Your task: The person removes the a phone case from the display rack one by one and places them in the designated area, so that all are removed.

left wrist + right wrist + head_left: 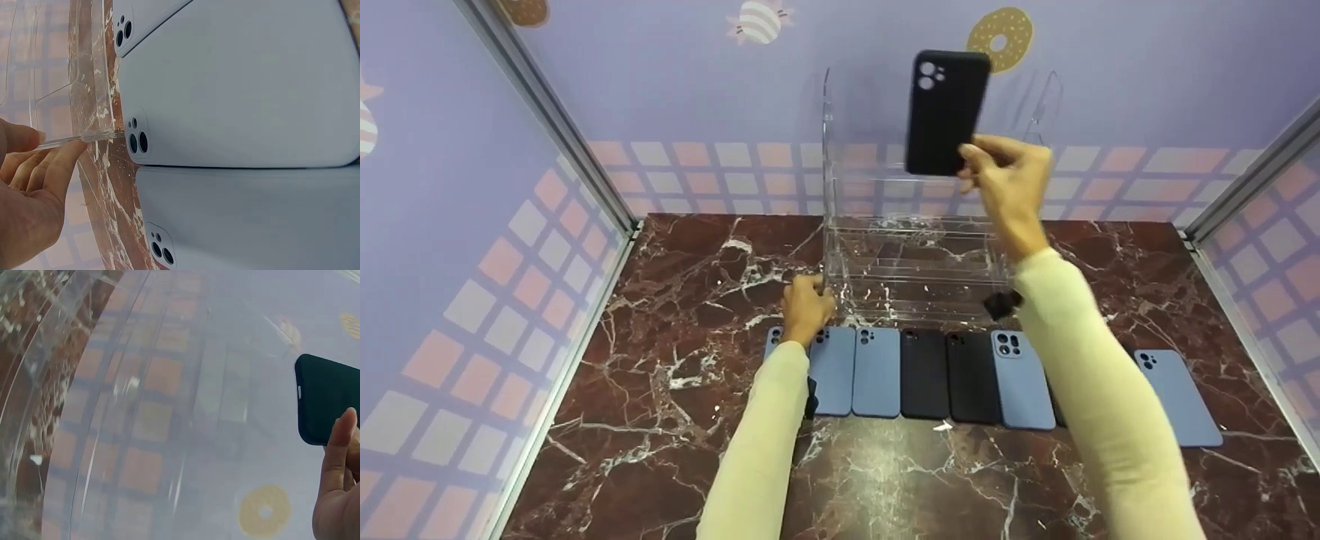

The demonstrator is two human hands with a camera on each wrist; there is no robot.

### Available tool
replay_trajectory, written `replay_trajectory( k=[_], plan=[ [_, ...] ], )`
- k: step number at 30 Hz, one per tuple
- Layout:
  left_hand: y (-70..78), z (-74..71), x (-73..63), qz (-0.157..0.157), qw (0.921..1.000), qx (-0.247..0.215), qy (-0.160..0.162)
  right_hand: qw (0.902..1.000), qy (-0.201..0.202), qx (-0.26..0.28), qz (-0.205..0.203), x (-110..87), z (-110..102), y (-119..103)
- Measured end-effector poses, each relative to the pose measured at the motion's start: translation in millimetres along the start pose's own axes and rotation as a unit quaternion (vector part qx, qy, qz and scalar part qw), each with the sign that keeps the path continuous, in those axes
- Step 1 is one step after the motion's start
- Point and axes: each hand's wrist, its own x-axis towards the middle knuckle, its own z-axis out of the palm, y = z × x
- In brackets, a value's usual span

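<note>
My right hand (1009, 176) pinches a black phone case (949, 112) by its lower corner and holds it upright, high over a clear acrylic stand (915, 274). The same dark case (326, 402) shows at the right edge of the right wrist view, thumb against its face. Down at the stand's left side, my left hand (806, 304) pinches the edge of the clear side panel (84, 138) between thumb and fingers. Just in front of that hand lies a blue phone case (834, 371), one of a row on the table.
Along the row lie another blue case (877, 371), black cases (924, 375) and a blue case with a larger camera block (1024, 382). A further blue case (1177, 397) lies right of my forearm. Patterned walls (697, 97) enclose the marbled table (675, 337).
</note>
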Motion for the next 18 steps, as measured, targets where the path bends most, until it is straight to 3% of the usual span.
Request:
replay_trajectory(
  k=[5, 11, 15, 18],
  plan=[
    [-1.8, -3.0, 3.3, -0.003, 1.0, -0.006, -0.005, 0.9969, 0.036, -0.066, -0.024, -9.0, -49, -2],
    [-6.1, -7.4, 6.0, -0.01, 0.9999, -0.012, -0.005, 0.9961, 0.079, -0.029, -0.026, -15.0, -111, 3],
    [-9.1, -8.9, 6.5, -0.013, 0.9998, -0.017, -0.004, 0.9921, 0.107, -0.064, -0.015, -20.6, -151, 6],
    [-10.2, -9.7, 7.2, -0.012, 0.9998, -0.016, -0.004, 0.988, 0.13, -0.081, 0.02, -24.4, -180, 10]
  ],
)
